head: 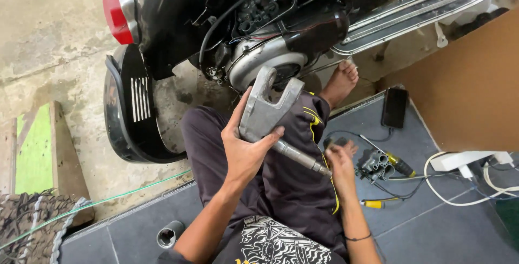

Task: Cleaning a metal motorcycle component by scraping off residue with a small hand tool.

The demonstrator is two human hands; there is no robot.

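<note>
Grey metal bracket (268, 107) — gripped by both hands — over lap.

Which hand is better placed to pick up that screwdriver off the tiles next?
Probably the right hand: it only touches the shaft tip, close to the yellow-handled screwdriver. The left hand is gripping the grey metal casting.

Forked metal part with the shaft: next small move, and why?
Probably steady it first: the left hand grips the forked metal casting over the lap, while the right hand only pinches the tip of its shaft. A firmer right-hand grip seems wise before swinging it toward the scooter engine.
</note>
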